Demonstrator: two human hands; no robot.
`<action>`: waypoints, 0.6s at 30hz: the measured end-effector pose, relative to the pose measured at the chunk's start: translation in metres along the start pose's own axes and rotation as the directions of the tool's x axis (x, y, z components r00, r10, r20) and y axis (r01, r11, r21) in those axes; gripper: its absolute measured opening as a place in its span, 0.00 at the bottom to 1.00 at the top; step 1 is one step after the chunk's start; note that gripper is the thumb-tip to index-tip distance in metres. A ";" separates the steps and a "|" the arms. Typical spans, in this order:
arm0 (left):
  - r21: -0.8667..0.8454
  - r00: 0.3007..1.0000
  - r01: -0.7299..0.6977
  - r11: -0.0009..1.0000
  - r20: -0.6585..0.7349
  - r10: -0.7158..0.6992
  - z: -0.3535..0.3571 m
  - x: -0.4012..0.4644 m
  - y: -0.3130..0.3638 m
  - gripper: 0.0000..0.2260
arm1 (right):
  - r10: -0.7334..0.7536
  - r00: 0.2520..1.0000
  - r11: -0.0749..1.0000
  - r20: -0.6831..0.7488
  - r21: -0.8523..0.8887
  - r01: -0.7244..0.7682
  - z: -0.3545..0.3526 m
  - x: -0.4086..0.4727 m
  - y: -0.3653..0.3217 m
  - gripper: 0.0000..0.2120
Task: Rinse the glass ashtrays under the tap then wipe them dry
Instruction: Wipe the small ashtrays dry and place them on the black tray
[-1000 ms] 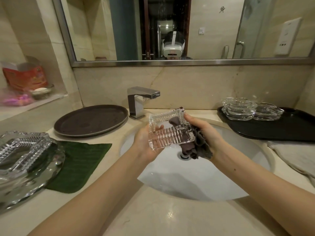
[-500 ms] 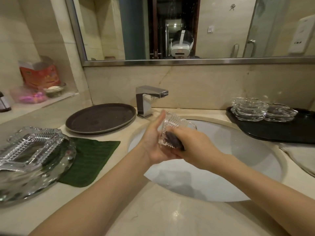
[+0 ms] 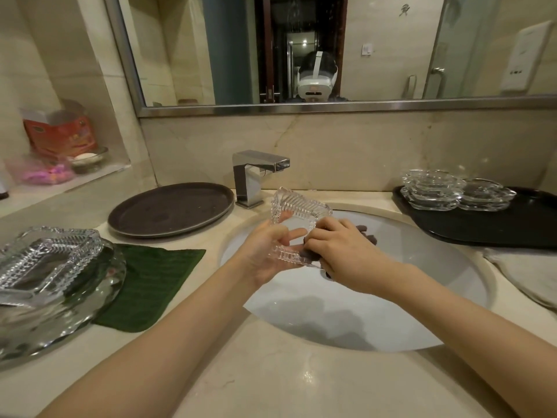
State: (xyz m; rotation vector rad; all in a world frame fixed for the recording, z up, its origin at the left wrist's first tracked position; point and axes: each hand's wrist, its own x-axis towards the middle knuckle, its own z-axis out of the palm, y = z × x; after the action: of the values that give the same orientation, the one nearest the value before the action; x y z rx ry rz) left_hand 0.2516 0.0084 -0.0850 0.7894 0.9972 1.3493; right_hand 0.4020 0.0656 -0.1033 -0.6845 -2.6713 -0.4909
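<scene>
in the middle of the frame, over the white sink (image 3: 391, 315), we hold a square ribbed glass ashtray (image 3: 297, 224) tilted on edge. our left hand (image 3: 266, 251) has its grip curled round the ashtray's lower left side; our right hand (image 3: 340, 251) clenches a dark cloth (image 3: 366, 233) against its right side. just behind stands the chrome tap (image 3: 256, 176). at centre left a round brown tray (image 3: 171, 209) lies on the counter (image 3: 271, 372), a green cloth (image 3: 150, 285) below it, more ashtrays (image 3: 51, 267) at far left. at upper right stacked glass ashtrays (image 3: 434, 191) sit on a black tray (image 3: 497, 227).
</scene>
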 end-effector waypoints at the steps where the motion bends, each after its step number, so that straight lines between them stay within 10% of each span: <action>1: 0.043 0.999 0.010 0.999 0.030 -0.011 -0.001 0.000 -0.001 0.27 | -0.009 1.000 0.997 -0.013 -0.071 0.008 0.000 -0.002 0.005 0.05; 5: 0.164 0.997 0.050 0.985 0.046 -0.058 -0.006 0.005 -0.002 0.28 | 0.027 0.996 0.991 -0.079 -0.126 -0.037 0.002 -0.008 0.022 0.27; 12: 0.089 0.999 -0.034 0.995 -0.038 0.038 -0.009 0.011 -0.001 0.29 | 0.035 0.999 0.984 -0.034 0.177 -0.028 0.003 -0.002 -0.009 0.07; 18: 0.120 0.998 -0.037 0.992 0.055 0.030 -0.003 0.006 0.000 0.27 | 0.112 0.982 0.993 -0.151 -0.031 -0.118 0.000 0.004 0.010 0.15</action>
State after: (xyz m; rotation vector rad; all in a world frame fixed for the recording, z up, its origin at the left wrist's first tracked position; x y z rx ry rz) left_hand 0.2482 0.0138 -0.0870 0.9319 1.0355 1.2990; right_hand 0.4039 0.0754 -0.0988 -0.7766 -2.4729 -0.5436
